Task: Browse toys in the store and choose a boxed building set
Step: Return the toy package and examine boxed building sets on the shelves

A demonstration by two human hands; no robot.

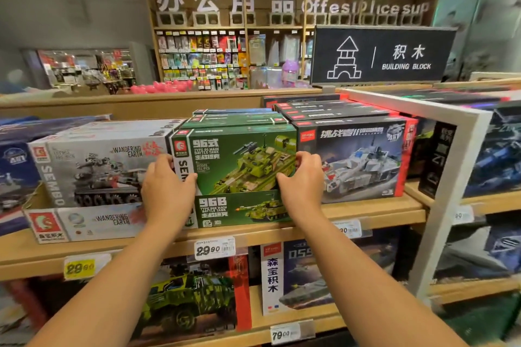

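Wooden shelf unit (282, 234), upper tier: boxed building sets in a row, front faces outward, price tags on the shelf edge. "BUILDING BLOCK" sign (383, 55) above and behind, right of centre.

Grey Wandering Earth box (95, 166) at left, touching the green box's left end. White-tank box (358, 160) at right, touching the green box's right end.

Green tank box (239, 175), front of its stack, upright at the shelf's front edge, more green boxes directly behind.

Left hand (166, 186): fingers curled round the box's left end, thumb on the front face. Right hand (301, 180): fingers curled over the right end, thumb on the front face. Both gripping, box clamped between them.

Step in hand, by judgement: selection made, extraction of the green box starting; box base apparently on the shelf.

Next move: straight pull toward the body, level, grip equal on both ends. Tight fit against both neighbours; risk of dragging either forward. Slight lift to clear the shelf edge advisable.
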